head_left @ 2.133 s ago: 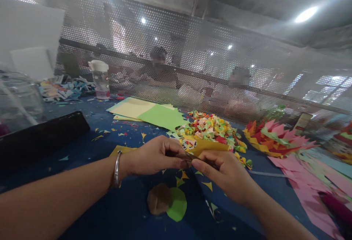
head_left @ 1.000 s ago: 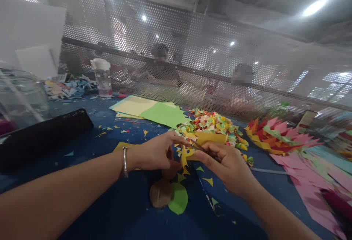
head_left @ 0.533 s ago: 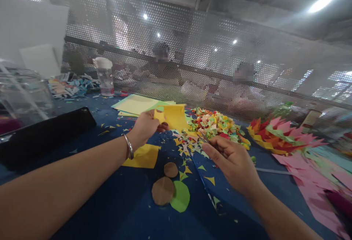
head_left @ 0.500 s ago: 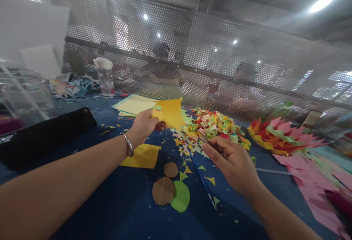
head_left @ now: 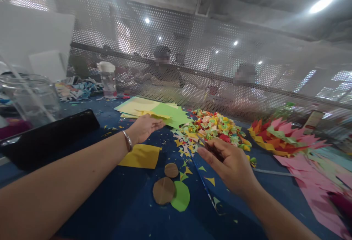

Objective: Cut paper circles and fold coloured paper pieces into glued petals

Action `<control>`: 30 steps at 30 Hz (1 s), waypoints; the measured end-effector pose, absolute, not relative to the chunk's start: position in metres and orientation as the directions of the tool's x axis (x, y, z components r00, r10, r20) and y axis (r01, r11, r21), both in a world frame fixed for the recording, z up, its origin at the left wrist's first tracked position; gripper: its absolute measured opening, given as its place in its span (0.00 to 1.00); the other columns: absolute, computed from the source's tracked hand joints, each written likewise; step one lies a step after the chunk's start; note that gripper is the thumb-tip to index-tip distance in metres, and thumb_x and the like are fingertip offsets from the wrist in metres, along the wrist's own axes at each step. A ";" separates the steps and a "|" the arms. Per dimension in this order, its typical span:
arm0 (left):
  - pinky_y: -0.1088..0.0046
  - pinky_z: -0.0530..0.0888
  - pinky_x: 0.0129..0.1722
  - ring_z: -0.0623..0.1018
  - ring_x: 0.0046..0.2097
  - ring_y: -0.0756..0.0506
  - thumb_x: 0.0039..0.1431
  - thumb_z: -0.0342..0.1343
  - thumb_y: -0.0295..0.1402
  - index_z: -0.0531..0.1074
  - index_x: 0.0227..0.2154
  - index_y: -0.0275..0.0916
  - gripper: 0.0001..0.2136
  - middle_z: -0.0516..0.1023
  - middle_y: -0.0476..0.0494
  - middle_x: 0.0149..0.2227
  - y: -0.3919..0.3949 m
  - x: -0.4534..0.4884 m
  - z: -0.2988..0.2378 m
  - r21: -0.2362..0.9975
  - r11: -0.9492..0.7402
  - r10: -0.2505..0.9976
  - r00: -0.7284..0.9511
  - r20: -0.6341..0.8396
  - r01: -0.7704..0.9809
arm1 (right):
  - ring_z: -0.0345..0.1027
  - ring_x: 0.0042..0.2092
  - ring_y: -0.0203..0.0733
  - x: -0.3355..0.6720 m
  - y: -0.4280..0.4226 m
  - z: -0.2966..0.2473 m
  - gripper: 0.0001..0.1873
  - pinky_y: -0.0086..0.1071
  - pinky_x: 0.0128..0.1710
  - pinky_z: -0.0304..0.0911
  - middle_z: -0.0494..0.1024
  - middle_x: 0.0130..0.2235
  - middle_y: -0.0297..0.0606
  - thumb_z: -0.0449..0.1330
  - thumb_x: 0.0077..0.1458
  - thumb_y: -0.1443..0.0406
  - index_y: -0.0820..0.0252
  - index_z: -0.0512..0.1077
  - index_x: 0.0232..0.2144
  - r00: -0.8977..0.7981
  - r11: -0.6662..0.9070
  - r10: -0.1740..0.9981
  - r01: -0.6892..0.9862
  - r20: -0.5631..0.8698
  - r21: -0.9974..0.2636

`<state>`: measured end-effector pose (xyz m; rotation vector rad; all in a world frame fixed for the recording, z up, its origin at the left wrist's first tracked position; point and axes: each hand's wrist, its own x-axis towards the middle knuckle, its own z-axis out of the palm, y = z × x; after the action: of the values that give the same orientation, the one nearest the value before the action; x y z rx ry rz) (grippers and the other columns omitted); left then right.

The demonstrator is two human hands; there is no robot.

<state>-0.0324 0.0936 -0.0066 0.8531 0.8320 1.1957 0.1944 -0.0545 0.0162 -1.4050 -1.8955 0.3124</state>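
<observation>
My left hand (head_left: 145, 127), with a silver bangle at the wrist, reaches over the front of a paper stack. A sheet of yellow paper (head_left: 164, 116) lies nearly edge-on at its thumb, with the straight fingers beneath it; the grip is partly hidden. In my right hand (head_left: 227, 159) are scissors (head_left: 202, 141), their blades pointing at the scraps and most of the handles covered by the fingers. Pale yellow paper (head_left: 134, 104) and green paper (head_left: 176, 116) make up the stack. Another yellow piece (head_left: 141, 156) lies flat below my left wrist.
Small folded paper pieces (head_left: 220, 126) form a colourful heap. Brown discs (head_left: 164, 191) and a green disc (head_left: 180, 196) lie in front, near a blue thin-handled tool (head_left: 203, 183). A black phone-like object (head_left: 49, 137) and glass jar (head_left: 33, 97) stand left; pink paper (head_left: 310, 192) lies right.
The yellow sheet by my left hand has tipped from upright to nearly flat, uncovering the green paper. My right hand and the scissors have shifted slightly left.
</observation>
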 end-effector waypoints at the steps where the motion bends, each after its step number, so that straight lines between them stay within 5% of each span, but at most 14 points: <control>1: 0.76 0.76 0.36 0.80 0.33 0.49 0.56 0.55 0.16 0.66 0.52 0.32 0.20 0.81 0.40 0.33 0.093 -0.033 -0.006 0.924 0.147 0.980 0.179 -0.088 -0.352 | 0.51 0.25 0.34 0.194 -0.055 0.016 0.19 0.29 0.24 0.51 0.58 0.23 0.29 0.57 0.60 0.51 0.58 0.64 0.25 -0.123 0.372 0.899 0.720 0.419 -0.586; 5: 0.78 0.67 0.24 0.74 0.25 0.50 0.52 0.62 0.24 0.75 0.34 0.34 0.05 0.78 0.45 0.25 0.081 -0.039 0.001 0.998 0.057 0.961 0.271 -0.059 0.014 | 0.51 0.24 0.33 0.196 -0.054 0.017 0.20 0.29 0.23 0.51 0.58 0.22 0.29 0.57 0.59 0.50 0.58 0.64 0.24 -0.118 0.370 0.899 0.721 0.422 -0.585; 8: 0.77 0.66 0.27 0.74 0.28 0.49 0.44 0.68 0.33 0.77 0.28 0.35 0.09 0.78 0.48 0.25 0.060 -0.039 0.012 0.972 -0.087 0.888 0.459 -0.024 0.219 | 0.50 0.24 0.33 0.196 -0.054 0.017 0.20 0.28 0.22 0.50 0.57 0.22 0.28 0.57 0.59 0.50 0.58 0.64 0.24 -0.103 0.365 0.899 0.711 0.425 -0.600; 11: 0.75 0.65 0.30 0.74 0.32 0.48 0.47 0.65 0.46 0.77 0.35 0.39 0.17 0.77 0.49 0.30 0.032 -0.034 0.021 0.670 -0.574 0.666 0.745 0.047 0.471 | 0.50 0.23 0.32 0.196 -0.053 0.017 0.20 0.28 0.22 0.49 0.56 0.22 0.27 0.58 0.59 0.51 0.58 0.64 0.24 -0.100 0.370 0.897 0.706 0.431 -0.604; 13: 0.74 0.65 0.29 0.73 0.33 0.47 0.45 0.65 0.47 0.76 0.40 0.41 0.21 0.76 0.48 0.34 0.015 -0.030 0.023 0.545 -0.661 0.610 0.792 -0.010 0.516 | 0.50 0.23 0.32 0.196 -0.053 0.017 0.19 0.28 0.21 0.49 0.57 0.22 0.27 0.58 0.59 0.51 0.58 0.64 0.24 -0.103 0.368 0.897 0.714 0.430 -0.596; 15: 0.74 0.65 0.30 0.73 0.34 0.46 0.47 0.63 0.43 0.75 0.36 0.40 0.15 0.75 0.47 0.35 0.006 -0.028 0.022 0.457 -0.723 0.576 0.817 -0.014 0.518 | 0.50 0.23 0.33 0.196 -0.053 0.018 0.19 0.28 0.22 0.50 0.57 0.21 0.27 0.58 0.59 0.51 0.57 0.64 0.24 -0.109 0.374 0.891 0.727 0.441 -0.576; 23: 0.75 0.66 0.29 0.73 0.31 0.48 0.51 0.56 0.34 0.72 0.36 0.39 0.09 0.73 0.47 0.33 0.015 -0.026 0.009 0.448 -0.735 0.571 0.821 0.003 0.509 | 0.50 0.23 0.32 0.197 -0.053 0.017 0.20 0.28 0.23 0.51 0.57 0.22 0.27 0.58 0.59 0.52 0.57 0.62 0.23 -0.128 0.393 0.878 0.744 0.462 -0.541; 30: 0.70 0.66 0.33 0.75 0.39 0.42 0.50 0.52 0.31 0.72 0.37 0.40 0.10 0.75 0.42 0.40 0.026 -0.037 0.020 0.279 -0.648 0.752 0.653 0.091 0.709 | 0.51 0.23 0.32 0.197 -0.055 0.017 0.20 0.27 0.22 0.51 0.58 0.21 0.27 0.58 0.59 0.52 0.57 0.62 0.23 -0.134 0.388 0.873 0.774 0.469 -0.500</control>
<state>-0.0368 0.0257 0.0200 2.6523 1.1896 0.2924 0.1967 -0.0546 0.0169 -1.4136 -1.9309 0.1752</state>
